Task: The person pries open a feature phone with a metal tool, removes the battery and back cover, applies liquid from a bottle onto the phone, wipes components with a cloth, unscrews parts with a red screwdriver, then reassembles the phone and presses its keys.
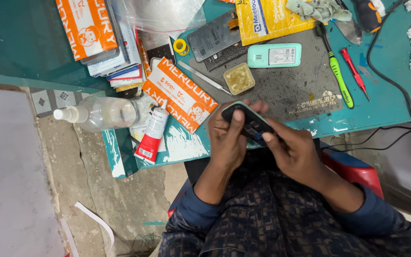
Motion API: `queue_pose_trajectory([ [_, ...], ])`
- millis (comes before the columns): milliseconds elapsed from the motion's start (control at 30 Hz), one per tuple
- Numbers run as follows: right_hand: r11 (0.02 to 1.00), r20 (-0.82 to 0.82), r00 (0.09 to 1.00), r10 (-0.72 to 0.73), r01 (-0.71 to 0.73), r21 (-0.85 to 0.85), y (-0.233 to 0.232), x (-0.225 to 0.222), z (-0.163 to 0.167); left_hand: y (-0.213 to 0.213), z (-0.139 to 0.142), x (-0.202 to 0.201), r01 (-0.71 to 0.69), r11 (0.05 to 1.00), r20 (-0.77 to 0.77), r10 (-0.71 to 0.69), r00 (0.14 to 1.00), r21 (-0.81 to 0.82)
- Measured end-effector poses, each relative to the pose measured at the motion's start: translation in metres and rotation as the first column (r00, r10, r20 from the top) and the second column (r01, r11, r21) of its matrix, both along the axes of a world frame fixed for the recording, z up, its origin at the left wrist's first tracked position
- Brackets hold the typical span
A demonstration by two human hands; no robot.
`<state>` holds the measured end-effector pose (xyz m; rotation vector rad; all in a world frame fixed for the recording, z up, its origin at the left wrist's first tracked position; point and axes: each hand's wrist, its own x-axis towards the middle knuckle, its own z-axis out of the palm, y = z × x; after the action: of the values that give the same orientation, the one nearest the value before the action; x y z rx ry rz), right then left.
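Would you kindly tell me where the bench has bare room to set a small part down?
Bare mat lies between the mint phone shell, the green screwdriver and the hands' phone. The far-left green top is bare too. Packets and bottles crowd the left-centre.

phone (249,123) half hidden — fingers (236,124), cable (396,85) cropped

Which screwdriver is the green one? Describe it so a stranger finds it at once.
Start at the dark work mat on the teal table. Along the mat's right edge lies the green screwdriver, handle toward the person. Its neighbour, the red screwdriver, is thinner and shorter.
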<state>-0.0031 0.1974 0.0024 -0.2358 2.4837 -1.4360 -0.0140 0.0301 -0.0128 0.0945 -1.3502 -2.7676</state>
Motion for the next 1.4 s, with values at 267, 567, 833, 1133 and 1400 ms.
queue_pose_trajectory([
  [267,0.461,0.507,0.782,0.364,0.321,-0.827,-0.008,-0.005,-0.029,-0.013,0.013,-0.026,-0.352,0.851,-0.380,0.199,0.903,-0.390],
  [567,0.987,-0.591,0.806,0.034,-0.119,-0.106,-0.021,0.003,0.002,-0.007,0.003,-0.030,-0.459,0.768,-0.249,0.386,0.888,-0.448],
  [833,0.958,-0.732,0.657,0.180,-0.285,-0.020,-0.017,-0.009,0.013,-0.013,0.002,-0.042,-0.338,0.941,0.200,0.336,0.920,-0.024],
  [1133,0.928,-0.756,0.587,0.289,-0.366,0.071,-0.010,-0.009,0.010,-0.017,-0.013,-0.037,-0.324,0.946,0.103,0.322,0.941,0.008],
  [1400,0.968,-0.573,0.781,0.250,-0.218,0.125,-0.005,0.008,-0.012,-0.023,-0.023,-0.010,-0.474,0.682,-0.426,0.256,0.868,-0.557],
])
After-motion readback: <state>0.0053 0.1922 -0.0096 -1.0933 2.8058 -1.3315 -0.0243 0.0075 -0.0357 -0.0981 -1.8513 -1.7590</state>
